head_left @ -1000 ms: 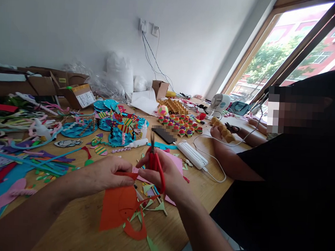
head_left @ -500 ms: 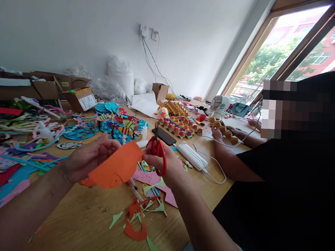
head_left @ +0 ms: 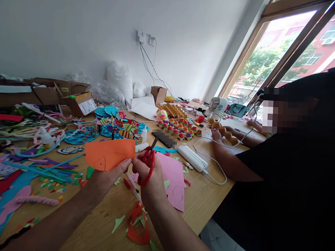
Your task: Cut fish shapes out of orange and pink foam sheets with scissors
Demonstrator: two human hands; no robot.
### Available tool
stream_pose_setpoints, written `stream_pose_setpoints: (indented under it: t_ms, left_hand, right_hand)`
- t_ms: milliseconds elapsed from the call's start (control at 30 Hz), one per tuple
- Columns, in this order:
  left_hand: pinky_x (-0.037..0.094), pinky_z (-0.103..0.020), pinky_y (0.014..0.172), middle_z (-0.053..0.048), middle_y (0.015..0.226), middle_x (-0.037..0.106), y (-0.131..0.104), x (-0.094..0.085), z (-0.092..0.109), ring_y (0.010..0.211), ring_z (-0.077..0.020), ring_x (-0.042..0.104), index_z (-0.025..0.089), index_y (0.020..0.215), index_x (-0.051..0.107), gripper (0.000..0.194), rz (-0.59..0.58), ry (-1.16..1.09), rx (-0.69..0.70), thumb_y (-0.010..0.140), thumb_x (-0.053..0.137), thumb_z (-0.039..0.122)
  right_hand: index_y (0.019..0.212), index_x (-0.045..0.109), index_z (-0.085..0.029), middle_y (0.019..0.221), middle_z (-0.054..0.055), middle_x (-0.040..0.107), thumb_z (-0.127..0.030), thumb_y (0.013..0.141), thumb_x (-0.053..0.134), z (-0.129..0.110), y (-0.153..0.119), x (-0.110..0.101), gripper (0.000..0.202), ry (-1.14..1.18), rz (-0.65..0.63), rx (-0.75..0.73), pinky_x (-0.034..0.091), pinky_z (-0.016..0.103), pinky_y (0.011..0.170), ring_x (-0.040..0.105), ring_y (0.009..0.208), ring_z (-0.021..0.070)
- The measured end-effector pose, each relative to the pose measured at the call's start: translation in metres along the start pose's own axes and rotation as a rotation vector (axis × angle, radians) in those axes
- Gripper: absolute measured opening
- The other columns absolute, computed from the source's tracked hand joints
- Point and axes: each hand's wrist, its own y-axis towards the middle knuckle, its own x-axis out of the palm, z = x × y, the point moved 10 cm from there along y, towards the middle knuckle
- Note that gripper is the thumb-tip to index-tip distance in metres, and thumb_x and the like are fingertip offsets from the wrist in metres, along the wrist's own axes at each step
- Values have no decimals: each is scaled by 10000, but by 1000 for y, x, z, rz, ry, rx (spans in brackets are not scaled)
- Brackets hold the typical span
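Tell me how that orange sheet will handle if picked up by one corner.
The orange sheet looks thin, so it's probably light. It spreads fairly flat above the left hand, suggesting some stiffness, though unsupported it might sag.

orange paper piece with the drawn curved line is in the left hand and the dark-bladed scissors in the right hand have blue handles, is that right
Not quite: the head view shows that the dark-bladed scissors in the right hand have red handles, not blue. The orange paper piece with the drawn curved line is in the left hand.
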Motion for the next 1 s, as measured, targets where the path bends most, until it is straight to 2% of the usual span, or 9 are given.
stream_pose_setpoints:
  t_ms: [167, 300, 367, 433, 533, 633, 700, 833, 1000]
  left_hand:
    - [435, -272, 604, 30, 654, 557, 5, 5, -3, 649, -168, 519, 235, 608, 552, 213, -109, 8, -72, 783, 588, 351]
    - [426, -274, 588, 32, 617, 534, 4, 11, 3, 619, -166, 504, 229, 581, 538, 234, -173, -2, -67, 785, 563, 341]
    - [434, -279, 592, 25, 624, 549, 4, 9, 5, 625, -172, 516, 227, 590, 559, 217, -147, 11, -71, 771, 583, 344]
    - [443, -281, 590, 18, 633, 571, 4, 0, 1, 634, -179, 527, 227, 600, 581, 179, -71, 20, -104, 734, 631, 335]
    - [451, -282, 585, 14, 619, 577, 3, -8, -1, 623, -178, 525, 224, 574, 584, 192, -6, -22, -122, 715, 660, 330]
    - [455, -272, 567, 21, 585, 562, 1, -4, 3, 587, -158, 511, 211, 577, 588, 232, -44, -136, -119, 756, 634, 351]
    - [465, -260, 556, 28, 590, 575, -1, -2, 4, 583, -149, 519, 203, 625, 605, 201, -28, -236, -151, 757, 642, 349]
    - [481, -244, 536, 36, 595, 612, -4, -1, 4, 575, -139, 539, 192, 670, 625, 156, 46, -345, -189, 712, 690, 327]
    - [486, -238, 540, 47, 587, 608, -6, 1, -1, 571, -133, 532, 199, 643, 629, 149, 47, -351, -176, 738, 672, 306]
  right_hand:
    - [739, 523, -178, 626, -53, 540, -251, 615, 704, -1, -1, -2, 232, -65, -46, 45, 345, 212, 506, 438, 555, 102]
    - [752, 527, -188, 615, -62, 524, -262, 622, 702, -4, -2, -2, 230, -89, -57, 41, 352, 215, 497, 430, 535, 101]
    - [748, 520, -191, 621, -57, 532, -264, 631, 698, -5, -2, 0, 225, -109, -57, 41, 368, 220, 513, 455, 549, 108]
    - [744, 508, -196, 623, -54, 533, -275, 643, 693, -6, -3, 0, 226, -151, -57, 46, 371, 222, 513, 464, 549, 111]
    - [743, 503, -196, 617, -45, 530, -330, 707, 659, -5, -10, 1, 209, -272, -100, 56, 362, 222, 504, 457, 546, 113]
    - [698, 486, -191, 604, -17, 544, -456, 818, 536, 3, -25, 7, 296, -347, -234, 90, 392, 234, 536, 486, 562, 123]
    - [654, 469, -192, 567, -16, 520, -483, 838, 499, 15, -36, 6, 346, -393, -260, 163, 379, 230, 516, 475, 531, 117]
    - [630, 470, -188, 545, -19, 497, -512, 841, 503, 29, -54, 8, 389, -446, -284, 224, 362, 218, 499, 473, 508, 109]
    - [615, 445, -192, 524, -25, 479, -535, 828, 510, 29, -56, 11, 410, -416, -261, 245, 359, 203, 479, 462, 486, 101]
